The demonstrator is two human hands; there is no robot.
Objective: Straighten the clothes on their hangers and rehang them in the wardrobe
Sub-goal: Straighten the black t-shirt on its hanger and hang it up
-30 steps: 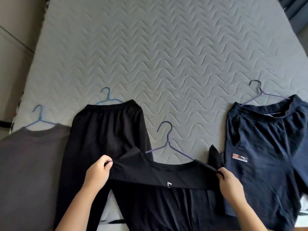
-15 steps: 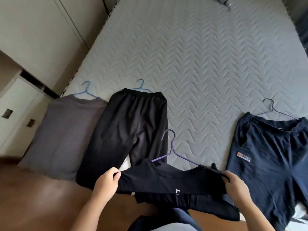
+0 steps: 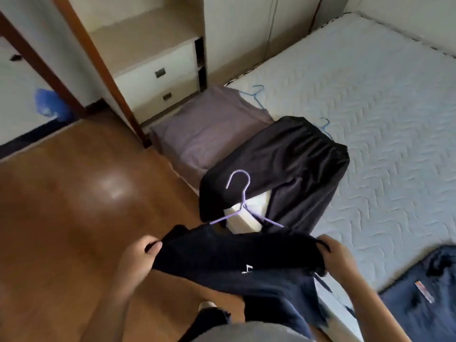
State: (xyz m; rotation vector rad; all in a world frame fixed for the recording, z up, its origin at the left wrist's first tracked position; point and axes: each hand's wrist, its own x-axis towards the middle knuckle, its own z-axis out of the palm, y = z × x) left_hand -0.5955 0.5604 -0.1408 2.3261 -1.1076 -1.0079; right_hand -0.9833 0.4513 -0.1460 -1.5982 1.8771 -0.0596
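I hold a black garment (image 3: 237, 257) on a purple hanger (image 3: 243, 193) in the air beside the bed. My left hand (image 3: 140, 255) grips its left end and my right hand (image 3: 338, 255) grips its right end. The hanger's hook sticks up above the cloth. On the mattress (image 3: 370, 95) lie black trousers (image 3: 283, 166) and a grey shirt (image 3: 209, 129), each on a blue hanger, and dark blue shorts (image 3: 424, 299) at the lower right.
Brown wooden floor (image 3: 74, 206) spreads to the left. A unit with two white drawers (image 3: 160, 80) stands past the bed's corner, with a brown frame (image 3: 98, 60) beside it. A blue object (image 3: 49, 102) sits at far left.
The view has swung left, away from the bed toward the floor and drawers. Both hands have lifted the black garment off the mattress and carry it, still gripped at both ends.
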